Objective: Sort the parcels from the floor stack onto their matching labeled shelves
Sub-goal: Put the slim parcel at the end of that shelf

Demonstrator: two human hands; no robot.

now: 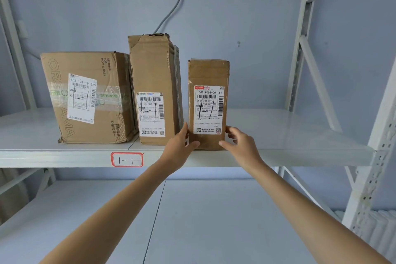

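- The white metal shelf rack [267, 157] fills the view; its upper board carries three cardboard parcels, and a red-bordered tag [126, 159] marked "1-1" is stuck on its front edge.
- The large parcel [55, 100] sits at the left end of the row, a wide brown box with printed lettering, clear tape across its front and a white shipping label tilted slightly.
- The tall parcel [153, 66] stands upright just beside it, touching or nearly touching it; its top flaps are crumpled and a white label sits low on its front.
- The small parcel [209, 73] stands upright to the right of the tall one with a narrow gap between them, at the front edge of the board. It is a slim brown box whose white label reads "642 M003-00 181", with black pen strokes across it.
- The left hand [179, 149] wraps the small parcel's lower left corner, thumb on the front face, fingers hidden behind the side.
- The right hand [241, 142] holds the lower right corner, thumb on the front, fingers curled by the side; whether those fingers touch the box is hard to make out.
- Both forearms run out of frame at the bottom.
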